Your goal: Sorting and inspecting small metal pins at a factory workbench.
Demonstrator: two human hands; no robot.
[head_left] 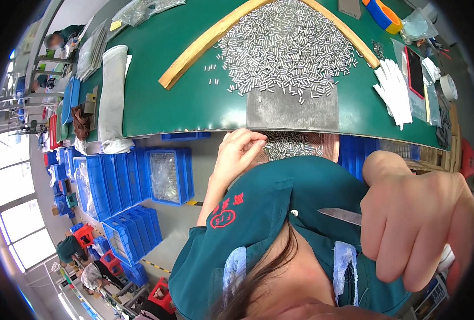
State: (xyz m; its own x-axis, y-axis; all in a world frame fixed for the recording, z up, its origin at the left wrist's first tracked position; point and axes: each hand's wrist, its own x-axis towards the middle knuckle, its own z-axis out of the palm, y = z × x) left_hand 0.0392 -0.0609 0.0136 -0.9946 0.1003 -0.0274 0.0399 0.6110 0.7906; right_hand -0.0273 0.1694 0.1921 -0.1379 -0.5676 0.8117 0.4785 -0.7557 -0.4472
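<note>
My right hand point(415, 221) is raised close to the camera, fingers curled round a pointed metal blade point(342, 215); its handle is hidden in the fist. At the table's front edge, my left hand point(238, 152) has its fingers drawn together in a pinch; whatever they hold, if anything, is too small to make out. It is beside a pinkish basket point(330, 146) below the edge, which contains many small metal pins point(290, 146). A large heap of silvery cylindrical pins point(290, 48) covers the table's middle and spills onto a grey metal plate point(293, 113).
Two wooden strips point(207, 42) flank the heap on the green table point(167, 109). White gloves point(394, 93), a red-edged phone point(414, 72) and an orange-blue tape roll point(383, 16) lie right. A grey sleeve point(114, 96) lies left; blue crates point(170, 176) stand below.
</note>
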